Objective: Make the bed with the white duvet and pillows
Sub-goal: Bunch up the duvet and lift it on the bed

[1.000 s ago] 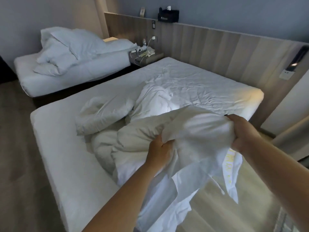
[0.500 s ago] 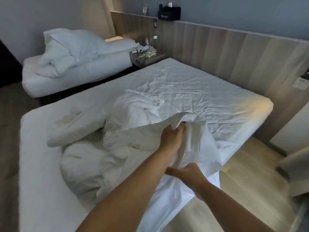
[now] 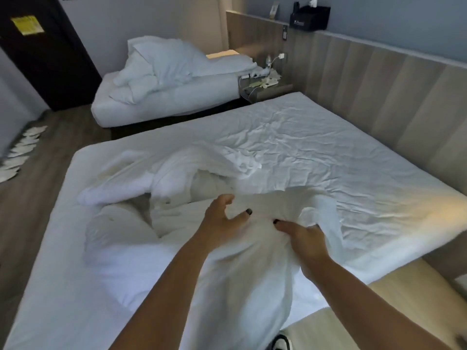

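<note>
A crumpled white duvet (image 3: 177,188) lies heaped on the near half of the big bed (image 3: 316,152), whose fitted sheet is wrinkled. Part of the duvet hangs over the bed's near edge toward me. My left hand (image 3: 222,218) and my right hand (image 3: 300,236) sit close together, both bunching the same fold of duvet fabric at the heap's near side. White pillows and bedding (image 3: 161,64) are piled on the second bed (image 3: 164,102) at the back left.
A wooden headboard wall (image 3: 379,79) runs along the right. A nightstand (image 3: 265,84) with cables stands between the beds. A dark door (image 3: 45,59) is at the back left, white items (image 3: 20,152) lie on the floor at left, and my shoe (image 3: 280,342) shows at the bottom.
My hands have come together on the duvet; the right hand moved from the raised corner down beside the left. The fabric has dropped lower, and my view has swung left and closer.
</note>
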`<state>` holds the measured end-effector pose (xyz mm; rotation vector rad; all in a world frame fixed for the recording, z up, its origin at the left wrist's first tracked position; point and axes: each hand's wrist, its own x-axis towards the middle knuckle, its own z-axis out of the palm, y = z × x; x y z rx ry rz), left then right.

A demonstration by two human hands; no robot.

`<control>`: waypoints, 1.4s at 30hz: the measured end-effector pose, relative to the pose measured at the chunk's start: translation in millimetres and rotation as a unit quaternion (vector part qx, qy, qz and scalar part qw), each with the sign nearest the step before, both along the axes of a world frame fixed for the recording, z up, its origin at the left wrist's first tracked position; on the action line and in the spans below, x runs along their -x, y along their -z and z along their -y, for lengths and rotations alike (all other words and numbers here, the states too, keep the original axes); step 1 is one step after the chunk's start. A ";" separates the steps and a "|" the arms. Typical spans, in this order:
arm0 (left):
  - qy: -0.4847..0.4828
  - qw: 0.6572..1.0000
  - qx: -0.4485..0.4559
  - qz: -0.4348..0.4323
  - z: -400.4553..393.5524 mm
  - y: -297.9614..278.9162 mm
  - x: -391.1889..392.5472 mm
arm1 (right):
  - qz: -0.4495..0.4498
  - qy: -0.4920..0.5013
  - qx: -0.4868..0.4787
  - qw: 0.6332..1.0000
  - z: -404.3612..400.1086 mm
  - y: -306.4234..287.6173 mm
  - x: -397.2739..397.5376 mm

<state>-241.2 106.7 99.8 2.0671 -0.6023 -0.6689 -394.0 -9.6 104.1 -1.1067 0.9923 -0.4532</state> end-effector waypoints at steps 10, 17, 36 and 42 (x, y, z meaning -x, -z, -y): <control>0.072 0.933 -0.202 0.289 130.6 45.7 8.4 | -0.059 -0.041 0.060 0.996 199.2 -12.2 -44.4; -0.069 0.976 0.087 0.186 268.8 -28.6 -12.3 | 0.022 -0.125 0.275 0.953 320.6 -141.7 -92.1; -0.058 0.984 0.148 0.076 672.6 -77.4 68.0 | -0.005 -0.175 0.332 0.927 719.4 -158.3 -16.3; -0.050 0.999 0.007 -0.015 642.5 45.9 76.7 | -0.243 -0.162 0.201 0.935 753.2 45.1 33.6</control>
